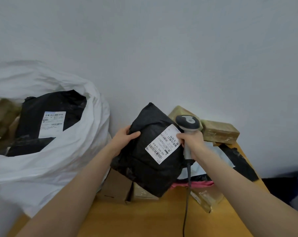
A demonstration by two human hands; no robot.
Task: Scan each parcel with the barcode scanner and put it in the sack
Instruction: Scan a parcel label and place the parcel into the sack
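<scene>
At frame centre, the black parcel (pixel 141 161) is gripped by the left hand (pixel 123 138). The barcode scanner (pixel 187 124) is clasped by the curled fingers (pixel 180 137) of the right hand (pixel 192 142). The scanner head, seemingly aimed past the label (pixel 163 144), should be tilted onto its barcode before the sack (pixel 67 159) at left is used.

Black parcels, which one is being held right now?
The middle black parcel, gripped by the left hand; other black parcels lie untouched in the white sack.
</scene>
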